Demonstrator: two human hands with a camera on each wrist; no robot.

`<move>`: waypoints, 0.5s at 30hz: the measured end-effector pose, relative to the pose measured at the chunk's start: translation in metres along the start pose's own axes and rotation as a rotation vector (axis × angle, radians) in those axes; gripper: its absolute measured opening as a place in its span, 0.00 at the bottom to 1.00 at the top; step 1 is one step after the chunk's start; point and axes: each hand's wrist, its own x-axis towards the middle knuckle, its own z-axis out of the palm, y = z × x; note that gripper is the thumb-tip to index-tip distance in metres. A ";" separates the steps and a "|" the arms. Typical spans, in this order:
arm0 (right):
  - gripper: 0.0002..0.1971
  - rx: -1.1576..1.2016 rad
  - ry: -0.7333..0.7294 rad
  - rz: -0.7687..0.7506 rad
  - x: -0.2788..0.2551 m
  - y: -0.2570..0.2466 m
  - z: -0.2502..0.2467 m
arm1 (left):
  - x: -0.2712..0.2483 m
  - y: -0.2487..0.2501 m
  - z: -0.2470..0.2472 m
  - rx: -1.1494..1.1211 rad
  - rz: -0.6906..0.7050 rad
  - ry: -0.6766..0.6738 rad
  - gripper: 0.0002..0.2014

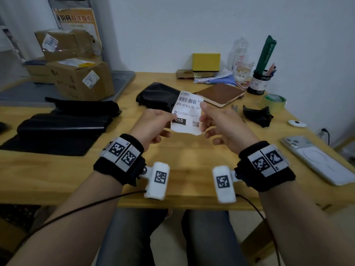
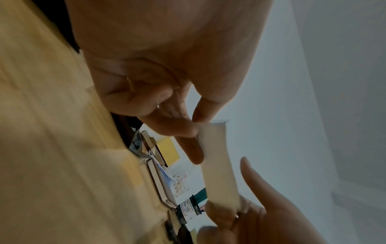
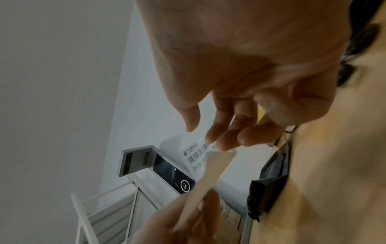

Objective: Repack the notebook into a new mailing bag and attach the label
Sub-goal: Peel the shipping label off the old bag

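A white shipping label (image 1: 187,112) with barcode and QR code hangs in the air over the wooden table (image 1: 184,156). My left hand (image 1: 170,119) pinches its left edge between thumb and fingers (image 2: 188,130). My right hand (image 1: 203,117) has curled fingertips (image 3: 225,143) on the label's right edge, its thumb lifted off the paper. In the right wrist view the label (image 3: 196,158) shows a pale layer parting from it. The brown notebook (image 1: 221,95) lies closed behind the label. A black mailing bag (image 1: 157,96) lies crumpled to its left.
A stack of black mailing bags (image 1: 63,121) covers the table's left. A crumpled black scrap (image 1: 257,115), tape roll (image 1: 273,101) and phone (image 1: 318,160) lie on the right. Cardboard boxes (image 1: 80,79), a yellow box (image 1: 206,62) and a pen holder (image 1: 257,83) stand at the back.
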 end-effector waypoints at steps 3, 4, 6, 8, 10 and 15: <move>0.26 -0.097 -0.034 0.078 -0.010 0.010 -0.002 | -0.013 -0.009 0.002 0.053 0.002 0.019 0.11; 0.25 -0.140 -0.065 0.095 -0.014 0.013 -0.002 | -0.017 -0.011 0.001 0.060 -0.005 0.017 0.11; 0.19 -0.205 -0.135 0.110 -0.021 0.019 -0.001 | -0.025 -0.015 0.000 0.068 -0.020 0.007 0.10; 0.14 -0.243 -0.181 0.103 -0.027 0.023 -0.001 | -0.033 -0.020 -0.001 0.083 -0.030 -0.003 0.10; 0.12 -0.283 -0.198 0.106 -0.032 0.027 0.001 | -0.040 -0.027 -0.002 0.116 -0.032 -0.002 0.10; 0.13 -0.388 -0.245 0.116 -0.045 0.037 0.005 | -0.049 -0.039 -0.007 0.306 0.004 0.021 0.09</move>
